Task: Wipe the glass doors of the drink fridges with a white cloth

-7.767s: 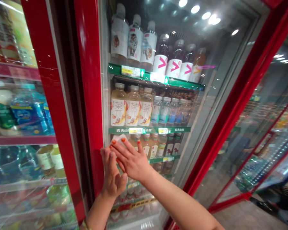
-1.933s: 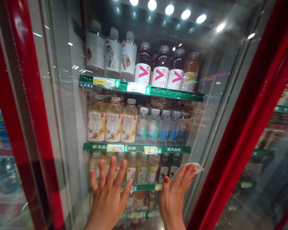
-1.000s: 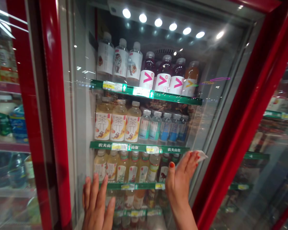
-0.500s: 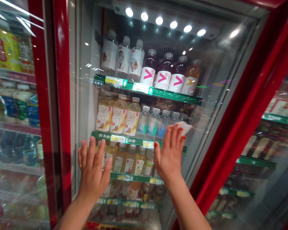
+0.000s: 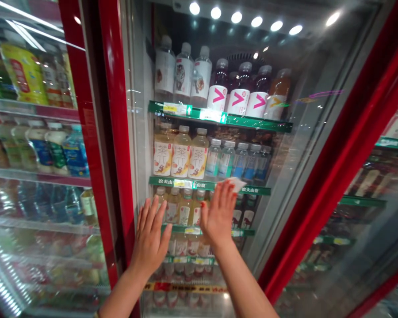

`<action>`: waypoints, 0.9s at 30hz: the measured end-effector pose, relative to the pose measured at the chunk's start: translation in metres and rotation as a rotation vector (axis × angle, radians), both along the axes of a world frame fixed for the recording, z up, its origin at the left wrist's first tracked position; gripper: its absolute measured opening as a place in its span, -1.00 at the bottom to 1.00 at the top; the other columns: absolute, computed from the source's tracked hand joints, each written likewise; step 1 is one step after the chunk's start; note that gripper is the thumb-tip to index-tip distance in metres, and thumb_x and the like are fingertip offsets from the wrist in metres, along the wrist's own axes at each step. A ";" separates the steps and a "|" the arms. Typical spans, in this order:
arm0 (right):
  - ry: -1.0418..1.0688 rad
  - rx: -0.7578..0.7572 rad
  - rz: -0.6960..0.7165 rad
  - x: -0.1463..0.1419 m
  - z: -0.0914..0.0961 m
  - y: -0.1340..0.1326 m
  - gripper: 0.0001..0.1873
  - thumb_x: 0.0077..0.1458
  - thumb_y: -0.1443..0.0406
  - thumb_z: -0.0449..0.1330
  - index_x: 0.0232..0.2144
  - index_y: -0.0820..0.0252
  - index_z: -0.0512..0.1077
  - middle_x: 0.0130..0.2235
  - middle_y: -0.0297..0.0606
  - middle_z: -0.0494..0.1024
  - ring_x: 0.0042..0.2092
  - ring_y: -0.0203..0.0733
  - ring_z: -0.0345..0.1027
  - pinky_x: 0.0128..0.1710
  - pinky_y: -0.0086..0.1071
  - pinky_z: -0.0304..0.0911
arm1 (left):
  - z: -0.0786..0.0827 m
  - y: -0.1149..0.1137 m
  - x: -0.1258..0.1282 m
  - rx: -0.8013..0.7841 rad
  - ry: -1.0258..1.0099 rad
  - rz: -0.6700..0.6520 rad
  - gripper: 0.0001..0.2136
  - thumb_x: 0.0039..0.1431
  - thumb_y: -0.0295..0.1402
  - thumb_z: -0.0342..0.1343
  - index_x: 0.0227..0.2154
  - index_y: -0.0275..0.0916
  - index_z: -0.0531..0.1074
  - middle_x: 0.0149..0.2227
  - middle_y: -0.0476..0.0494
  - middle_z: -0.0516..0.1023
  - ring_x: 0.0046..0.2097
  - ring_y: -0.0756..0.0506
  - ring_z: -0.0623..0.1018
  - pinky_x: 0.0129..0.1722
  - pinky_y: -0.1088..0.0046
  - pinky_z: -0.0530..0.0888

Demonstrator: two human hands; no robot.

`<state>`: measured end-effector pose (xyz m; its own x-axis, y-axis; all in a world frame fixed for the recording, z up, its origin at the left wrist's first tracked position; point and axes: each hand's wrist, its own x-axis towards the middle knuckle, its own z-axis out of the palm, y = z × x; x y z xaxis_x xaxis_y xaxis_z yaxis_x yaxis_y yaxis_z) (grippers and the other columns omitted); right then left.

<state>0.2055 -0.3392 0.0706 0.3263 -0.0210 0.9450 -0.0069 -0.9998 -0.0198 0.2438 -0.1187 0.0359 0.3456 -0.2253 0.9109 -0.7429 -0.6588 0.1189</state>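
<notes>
A glass cooler door (image 5: 305, 145) framed in red stands before me. My right hand (image 5: 219, 214) is laid flat over the middle of the glass, fingers extended upward, with a thin white tissue (image 5: 238, 183) under its fingertips. Most of the tissue is hidden behind the fingers; a corner sticks out at the right. Lower left, my left hand (image 5: 152, 238) has its fingers stretched and slightly spread, with nothing in it. It is at the glass near the left door edge; whether the palm touches, I cannot tell.
Behind the glass, green-edged shelves (image 5: 252, 123) carry several drink bottles (image 5: 181, 152). Red door frames (image 5: 117, 123) rise at both sides. Another cooler on the left holds bottles (image 5: 58, 148), and one more stands at the right. Round lights (image 5: 236, 17) shine at the top.
My right hand has slid left and down across the glass with the tissue, from over the blue-labelled bottles to the shelf strip below. My left hand stays near the left edge. The view has shifted left.
</notes>
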 end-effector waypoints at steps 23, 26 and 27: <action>0.034 -0.096 -0.133 0.000 -0.039 0.047 -0.26 0.54 0.25 -0.05 0.61 0.31 -0.14 0.63 -0.05 -0.05 0.66 -0.04 -0.51 0.63 0.09 -0.56 | -0.031 0.031 0.013 -0.082 0.005 -0.256 -0.27 0.49 -0.44 0.01 0.61 -0.15 -0.13 0.66 -0.15 -0.10 0.65 -0.12 -0.08 0.63 0.25 -0.06; 0.026 0.042 -0.152 0.015 -0.003 0.049 -0.19 0.53 0.25 -0.06 0.61 0.37 -0.31 0.63 0.12 -0.15 0.66 0.13 -0.48 0.60 0.27 -0.27 | -0.031 0.020 0.012 -0.099 0.002 -0.232 -0.26 0.48 -0.44 0.00 0.61 -0.15 -0.14 0.66 -0.15 -0.10 0.65 -0.13 -0.09 0.64 0.18 -0.13; 0.056 -0.005 -0.092 0.022 0.004 0.058 -0.17 0.52 0.21 -0.04 0.62 0.33 -0.30 0.63 0.08 -0.12 0.66 0.12 -0.43 0.60 0.23 -0.19 | -0.030 0.015 0.011 -0.115 0.001 -0.219 -0.26 0.48 -0.44 0.00 0.61 -0.16 -0.14 0.66 -0.15 -0.10 0.65 -0.14 -0.09 0.65 0.16 -0.15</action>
